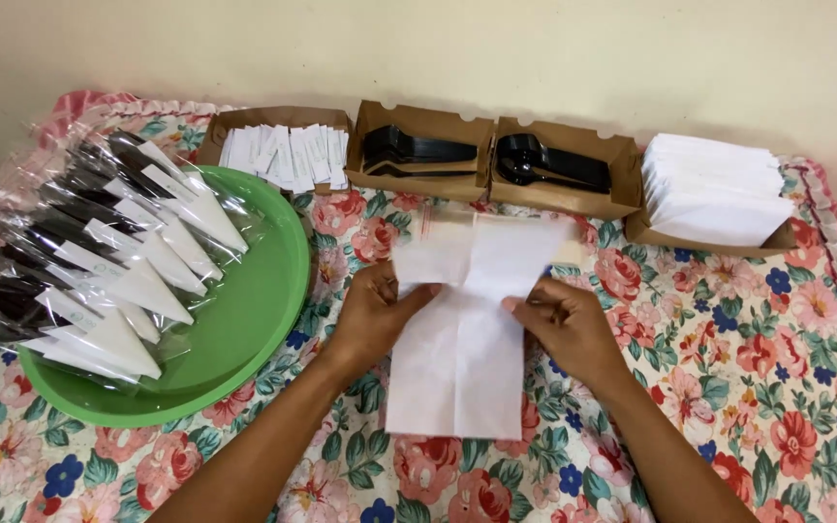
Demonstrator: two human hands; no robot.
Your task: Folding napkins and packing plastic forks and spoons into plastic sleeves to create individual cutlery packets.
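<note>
Both hands press a white paper napkin [462, 339] flat on the floral-clothed desk [728, 387]: the left hand [372, 315] has its fingers pinched on the napkin's left edge, the right hand [566, 327] has its fingers curled on the right edge. Left lies a green tray [244, 339] of wrapped cutlery packs [99, 261]. Farther back stand cardboard boxes of sachets [288, 155], black forks [417, 150], black spoons [544, 163] and folded napkins [714, 189].

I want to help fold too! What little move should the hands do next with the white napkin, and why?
Probably fold the napkin into a point. Both the left hand and right hand pinch its upper edges while it lies open and flat on the flowered cloth, and the wrapped packs on the green tray hold napkins folded to a point.
</note>
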